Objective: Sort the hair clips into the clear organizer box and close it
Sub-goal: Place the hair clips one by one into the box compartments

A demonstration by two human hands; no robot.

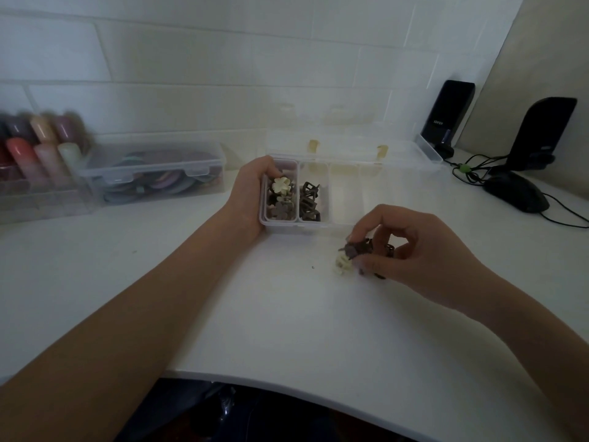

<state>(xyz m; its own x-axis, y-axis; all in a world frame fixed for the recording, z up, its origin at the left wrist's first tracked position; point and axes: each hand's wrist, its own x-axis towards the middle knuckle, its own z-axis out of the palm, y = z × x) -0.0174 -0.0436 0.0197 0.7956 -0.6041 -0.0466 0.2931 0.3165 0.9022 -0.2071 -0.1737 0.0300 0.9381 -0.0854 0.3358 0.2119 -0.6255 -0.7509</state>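
A clear organizer box [345, 218] stands open on the white table, its lid [350, 145] folded back toward the wall. My left hand [250, 193] grips the box's left end. The leftmost compartment holds flower-shaped clips [281, 199], cream and brown. The compartment beside it holds dark square clips [309, 199]. Just in front of the box, my right hand [404, 250] pinches a dark brown clip [355, 248] above a small pile on the table. A cream flower clip [342, 265] lies in that pile, with other dark clips partly hidden under my fingers.
A closed clear case of round items [153, 173] and a rack of coloured tubes [38, 151] sit at the left. Two black speakers [446, 116] [538, 132], a black mouse [518, 191] and cables lie at the right. The table's curved front edge [287, 386] is near me.
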